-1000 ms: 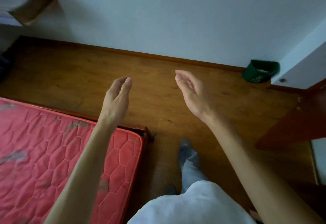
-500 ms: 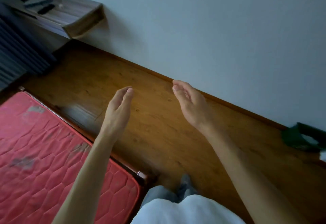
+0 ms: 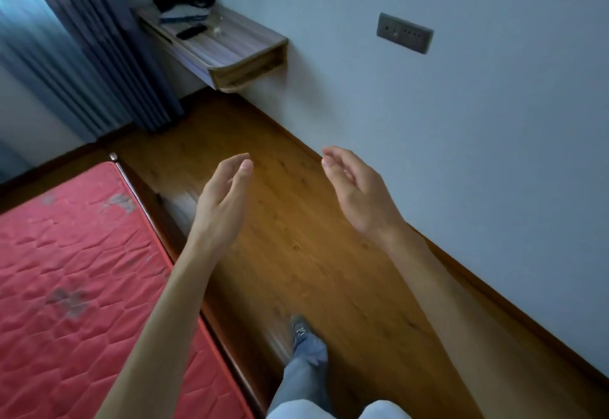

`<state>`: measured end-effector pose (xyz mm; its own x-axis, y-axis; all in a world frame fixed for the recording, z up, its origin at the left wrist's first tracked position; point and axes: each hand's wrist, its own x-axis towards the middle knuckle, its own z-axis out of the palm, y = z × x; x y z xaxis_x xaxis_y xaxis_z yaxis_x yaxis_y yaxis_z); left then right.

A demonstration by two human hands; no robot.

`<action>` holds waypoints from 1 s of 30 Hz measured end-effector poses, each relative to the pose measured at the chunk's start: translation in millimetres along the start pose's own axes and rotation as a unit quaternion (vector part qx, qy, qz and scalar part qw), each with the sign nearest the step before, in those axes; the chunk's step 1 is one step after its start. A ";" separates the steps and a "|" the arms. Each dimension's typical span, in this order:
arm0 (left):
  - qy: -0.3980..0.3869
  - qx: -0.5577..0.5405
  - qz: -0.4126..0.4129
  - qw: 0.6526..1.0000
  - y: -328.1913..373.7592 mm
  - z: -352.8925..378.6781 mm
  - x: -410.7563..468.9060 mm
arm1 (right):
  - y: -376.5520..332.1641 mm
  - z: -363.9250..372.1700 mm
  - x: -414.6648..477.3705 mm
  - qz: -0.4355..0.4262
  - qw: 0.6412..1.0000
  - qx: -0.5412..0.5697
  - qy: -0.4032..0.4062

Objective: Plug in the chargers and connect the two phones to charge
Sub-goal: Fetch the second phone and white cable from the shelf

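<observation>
A grey wall socket plate (image 3: 404, 33) sits on the pale wall at upper right. To its left a wooden wall shelf (image 3: 230, 46) carries a dark phone-like slab (image 3: 190, 32), a white and blue bundle (image 3: 184, 13) and a small clear item; what they are is too blurred to tell. My left hand (image 3: 224, 197) and my right hand (image 3: 356, 191) float empty above the wooden floor, palms facing each other, fingers loosely apart.
A red quilted mattress (image 3: 75, 280) in a dark wooden frame fills the lower left. Blue curtains (image 3: 75, 55) hang at upper left. A strip of brown floor (image 3: 296, 237) runs between bed and wall. My shoe (image 3: 301, 333) is on it.
The view has swung left and upward: the green bin left the frame, and the shelf, socket and curtains came into sight. Both hands kept their empty, raised pose.
</observation>
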<state>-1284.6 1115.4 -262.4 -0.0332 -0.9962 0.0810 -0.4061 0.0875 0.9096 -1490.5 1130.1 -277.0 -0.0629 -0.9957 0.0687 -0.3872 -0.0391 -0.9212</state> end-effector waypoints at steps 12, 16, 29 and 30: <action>0.066 -0.025 0.001 0.997 -17.0 -80.8 209.4 | -61.2 69.8 229.3 -0.056 0.998 0.008 -0.039; 0.090 -0.032 0.004 0.995 -19.3 -95.7 274.7 | -74.3 87.5 300.4 -0.082 0.995 0.012 -0.054; 0.130 0.004 0.014 0.991 -16.0 -106.9 531.4 | -84.6 112.7 579.0 -0.135 0.986 0.023 -0.091; 0.134 0.007 0.017 0.991 -15.2 -109.4 549.8 | -89.1 115.3 599.4 -0.141 0.985 0.020 -0.093</action>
<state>-1196.7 566.8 -187.1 0.1959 -0.9561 0.2178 -0.4212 0.1185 0.8992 -1387.6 527.0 -197.8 0.2127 -0.9431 0.2556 -0.3281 -0.3153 -0.8905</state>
